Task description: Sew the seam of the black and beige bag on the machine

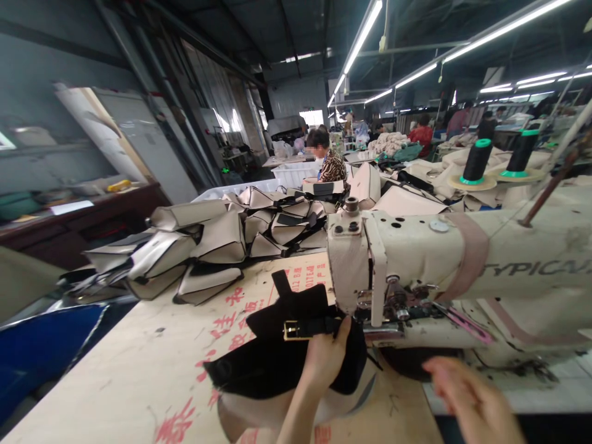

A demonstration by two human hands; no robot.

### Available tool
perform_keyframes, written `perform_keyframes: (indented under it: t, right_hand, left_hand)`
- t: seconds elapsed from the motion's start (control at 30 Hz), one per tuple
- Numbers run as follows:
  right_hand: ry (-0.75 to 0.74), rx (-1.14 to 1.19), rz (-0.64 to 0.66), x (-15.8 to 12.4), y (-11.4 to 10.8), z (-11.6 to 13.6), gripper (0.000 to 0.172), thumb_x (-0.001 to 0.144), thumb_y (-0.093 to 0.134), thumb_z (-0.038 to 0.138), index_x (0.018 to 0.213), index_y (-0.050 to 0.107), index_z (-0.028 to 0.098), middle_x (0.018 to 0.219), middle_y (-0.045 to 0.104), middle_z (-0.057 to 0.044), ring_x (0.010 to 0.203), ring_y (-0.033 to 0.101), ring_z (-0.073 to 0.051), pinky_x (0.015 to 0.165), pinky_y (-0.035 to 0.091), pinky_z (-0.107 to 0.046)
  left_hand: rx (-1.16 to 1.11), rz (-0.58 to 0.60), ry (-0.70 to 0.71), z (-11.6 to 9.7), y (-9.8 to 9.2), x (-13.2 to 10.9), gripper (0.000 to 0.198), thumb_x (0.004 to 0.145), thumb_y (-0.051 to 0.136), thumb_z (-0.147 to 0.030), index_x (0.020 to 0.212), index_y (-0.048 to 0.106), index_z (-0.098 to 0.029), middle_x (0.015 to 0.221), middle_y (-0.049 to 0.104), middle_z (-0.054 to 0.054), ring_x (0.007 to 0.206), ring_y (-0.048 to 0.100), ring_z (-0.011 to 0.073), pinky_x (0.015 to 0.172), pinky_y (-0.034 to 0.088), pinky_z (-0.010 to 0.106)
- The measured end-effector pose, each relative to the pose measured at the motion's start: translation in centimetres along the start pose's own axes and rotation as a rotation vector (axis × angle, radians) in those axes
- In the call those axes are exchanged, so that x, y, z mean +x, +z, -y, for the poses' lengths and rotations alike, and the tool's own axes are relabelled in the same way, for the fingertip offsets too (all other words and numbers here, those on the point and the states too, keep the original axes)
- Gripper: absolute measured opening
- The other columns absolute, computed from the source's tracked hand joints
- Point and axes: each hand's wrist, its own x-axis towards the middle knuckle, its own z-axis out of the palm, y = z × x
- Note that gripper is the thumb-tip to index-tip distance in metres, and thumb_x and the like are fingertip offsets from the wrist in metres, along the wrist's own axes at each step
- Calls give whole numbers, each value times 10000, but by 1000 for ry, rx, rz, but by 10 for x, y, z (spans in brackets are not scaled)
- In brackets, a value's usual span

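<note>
A handbag, black on top with a beige body below, lies on the table beside the sewing machine. My left hand is closed on it near the needle area, its thumb on a black strap with a gold buckle. The bag's right edge reaches under the machine's head; whether the needle touches it is hidden. To the right, my right hand hovers in front of the machine arm, smeared by motion. A pair of pink-handled thread snips rests on the machine bed.
Beige bags with black edging are heaped at the table's far side. Black thread cones stand behind the machine. A co-worker sits beyond the heap. A blue sheet hangs at the left edge.
</note>
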Motion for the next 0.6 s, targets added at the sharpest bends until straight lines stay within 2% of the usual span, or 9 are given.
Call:
perform_keyframes:
  t: [0.03,0.1,0.13,0.2,0.27,0.33,0.43,0.6]
  right_hand:
    - [43,76,153,-3,30,4,424,757,521,592,805,639,187,561,534,1,484,461,-126,460,359,-206]
    - [90,206,339,-4,77,9,408,756,542,569,688,597,171,534,472,17,501,420,-110,480,332,-196]
    - [137,276,368,-3,94,11,404,752,555,557,657,570,165,521,438,27,500,395,-102,472,309,-192]
    - [287,430,316,1,113,12,412,701,612,541,582,502,162,477,366,46,460,335,-86,424,247,-189]
    - [435,544,208,4,121,12,433,643,650,530,524,437,173,431,310,63,403,274,-68,379,180,-190]
    - [501,588,139,7,125,12,456,621,653,519,483,375,185,403,287,71,367,248,-57,360,161,-187]
    - [501,598,108,9,131,15,467,633,627,531,475,345,194,387,288,73,338,255,-53,343,160,-185]
    - [497,603,96,8,138,22,491,641,617,572,475,359,189,362,317,65,314,278,-55,326,153,-181]
  left_hand:
    - [-1,-5,5,0,0,0,396,818,502,-396,1117,585,-150,1206,577,96,1168,485,218,993,337,304]
    - [11,-14,15,-2,1,-1,376,814,506,-379,1102,594,-154,1208,576,93,1186,465,227,987,345,314]
    - [21,-17,21,-3,1,0,369,812,506,-370,1098,597,-154,1203,579,93,1190,460,232,984,348,322]
    - [49,-24,22,-5,1,2,350,810,501,-351,1073,612,-150,1163,605,99,1175,472,245,967,362,332]
    - [87,-22,3,-6,1,7,320,812,486,-338,1011,643,-143,1089,643,108,1117,519,264,923,393,339]
    - [114,1,-33,-8,1,13,301,812,472,-327,931,670,-135,1002,675,117,1025,577,277,851,432,337]
    - [124,38,-26,-10,-1,21,279,799,476,-297,899,681,-137,976,687,107,977,601,265,798,452,303]
    - [149,41,31,-13,-5,26,260,781,477,-265,878,690,-151,962,693,92,981,597,253,816,439,273]
